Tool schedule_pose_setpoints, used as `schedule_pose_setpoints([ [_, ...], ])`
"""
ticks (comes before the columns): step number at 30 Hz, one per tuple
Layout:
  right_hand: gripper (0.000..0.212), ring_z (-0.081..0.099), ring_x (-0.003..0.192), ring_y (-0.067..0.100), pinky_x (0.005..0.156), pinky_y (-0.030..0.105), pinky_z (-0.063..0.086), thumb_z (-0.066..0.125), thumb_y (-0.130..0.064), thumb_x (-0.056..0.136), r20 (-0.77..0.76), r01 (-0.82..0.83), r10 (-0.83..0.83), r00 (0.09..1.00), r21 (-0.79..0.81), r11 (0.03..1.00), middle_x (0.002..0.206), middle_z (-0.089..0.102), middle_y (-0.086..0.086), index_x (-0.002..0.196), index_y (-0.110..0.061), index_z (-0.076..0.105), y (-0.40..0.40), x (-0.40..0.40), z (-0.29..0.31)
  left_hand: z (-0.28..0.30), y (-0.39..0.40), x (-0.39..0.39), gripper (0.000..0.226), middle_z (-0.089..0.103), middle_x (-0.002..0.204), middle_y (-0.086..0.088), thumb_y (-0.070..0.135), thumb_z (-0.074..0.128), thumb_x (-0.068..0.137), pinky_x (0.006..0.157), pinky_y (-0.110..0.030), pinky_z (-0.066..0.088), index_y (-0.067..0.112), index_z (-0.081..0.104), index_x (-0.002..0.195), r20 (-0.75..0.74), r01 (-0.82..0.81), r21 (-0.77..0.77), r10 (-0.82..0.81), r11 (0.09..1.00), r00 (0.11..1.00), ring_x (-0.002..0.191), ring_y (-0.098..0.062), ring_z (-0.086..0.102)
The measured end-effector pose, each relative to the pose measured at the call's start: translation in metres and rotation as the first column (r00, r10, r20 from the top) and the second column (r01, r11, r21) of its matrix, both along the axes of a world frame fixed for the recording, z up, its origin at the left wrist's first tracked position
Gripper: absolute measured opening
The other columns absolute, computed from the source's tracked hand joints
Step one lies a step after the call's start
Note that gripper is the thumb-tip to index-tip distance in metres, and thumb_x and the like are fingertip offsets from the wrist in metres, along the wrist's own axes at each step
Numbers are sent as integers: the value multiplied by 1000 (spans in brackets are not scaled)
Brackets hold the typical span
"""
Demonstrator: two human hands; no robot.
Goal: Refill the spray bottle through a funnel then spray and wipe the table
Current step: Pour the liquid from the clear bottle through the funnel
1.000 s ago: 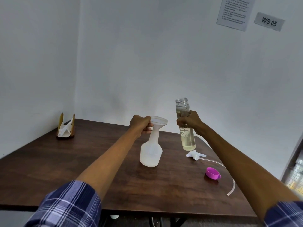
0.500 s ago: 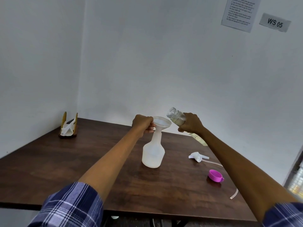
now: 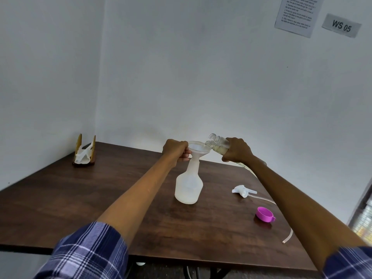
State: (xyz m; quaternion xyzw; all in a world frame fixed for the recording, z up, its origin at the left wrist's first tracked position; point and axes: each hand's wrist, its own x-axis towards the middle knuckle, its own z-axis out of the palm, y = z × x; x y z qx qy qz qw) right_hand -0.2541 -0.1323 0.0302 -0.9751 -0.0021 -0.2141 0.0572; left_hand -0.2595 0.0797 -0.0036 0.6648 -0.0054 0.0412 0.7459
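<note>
1. At the middle of the counter [image 3: 60, 198] stands the translucent spray bottle [image 3: 188, 188], upright, with the white funnel [image 3: 198, 150] seated in its neck. The pour seems about to begin: the clear refill bottle [image 3: 218, 145] is tipped with its open mouth just over the funnel's rim at the 3 o'clock side.

2. The left hand [image 3: 176, 151] is curled tight round the funnel's edge and the neck beneath, at the funnel's 9 o'clock. Keep that grip firm, since the spray bottle looks nearly empty and light, and I judge it would tip easily under a sideways nudge.

3. The right hand [image 3: 237, 151] wraps the refill bottle's body, fingers closed round it, with yellowish liquid pooled near the palm. Raise the base slowly so the stream lands in the funnel's centre, not on the rim.

4. Pour thin and steady. A narrow spout can back up, so watch the level in the cone and pause if it rises.

5. Whether liquid is already flowing cannot be told from this view.

6. Leave room below the neck: the spray head [image 3: 243, 191] with its dip tube lies on the counter at 3 o'clock from the spray bottle and must go back in. The purple cap [image 3: 264, 214] sits nearer, at about 4 o'clock.

7. Tissues in the holder [image 3: 84, 152] at 10 o'clock wait for wiping.
</note>
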Motion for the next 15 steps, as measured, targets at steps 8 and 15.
schedule_pose_setpoints([
  [8,35,50,78,23,54,22,30,74,-14,61,-10,5,-6,1000,-2,1000,83,54,1,84,-17,47,-1,-2,1,0,-1,1,15,64,62,-7,3,52,79,48,-24,55,3,60,67,4,-10,4,10,1000,1000,49,-16,55],
  [15,39,49,76,24,50,20,27,70,-23,50,-39,-28,29,999,9,1000,80,54,1,82,-15,48,1,-3,2,1,-1,0,15,64,63,-7,3,52,80,54,-26,57,3,60,67,1,-25,6,25,1000,1000,50,-16,56],
])
